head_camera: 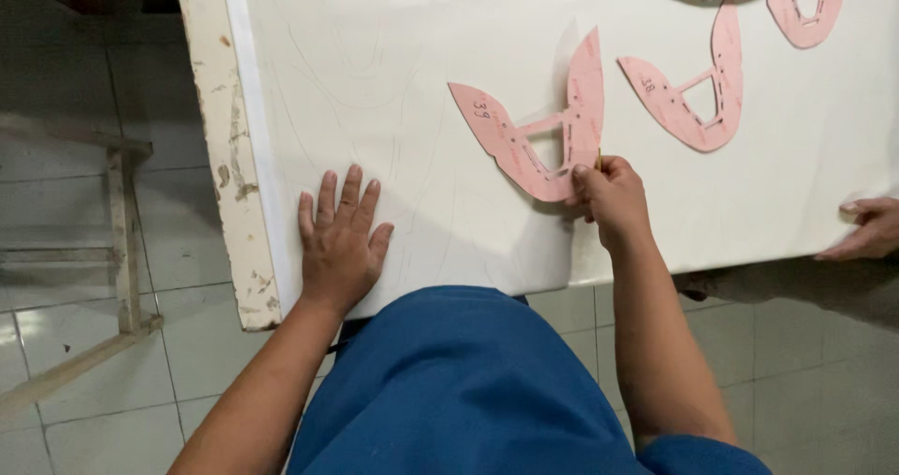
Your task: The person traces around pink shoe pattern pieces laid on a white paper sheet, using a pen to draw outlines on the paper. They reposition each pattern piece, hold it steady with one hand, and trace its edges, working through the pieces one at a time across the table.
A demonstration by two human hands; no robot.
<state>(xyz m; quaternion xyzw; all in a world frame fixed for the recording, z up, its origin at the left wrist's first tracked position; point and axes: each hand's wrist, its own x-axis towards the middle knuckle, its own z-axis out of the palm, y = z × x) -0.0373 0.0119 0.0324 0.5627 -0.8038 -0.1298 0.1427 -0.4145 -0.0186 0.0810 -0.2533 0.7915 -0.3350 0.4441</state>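
Tracing step: my right hand clamps a pencil at the pink template's lower edge; left hand flat, fingers spread, beside it.

Salmon-pink card templates with dark handwritten marks and punched dots lie on a white sheet faintly lined in grey pencil. The table edge is cream, its paint chipped to brown. A worker in a solid blue garment holds a yellow pencil. Pale grey-green tiles with darker grout cover the floor.
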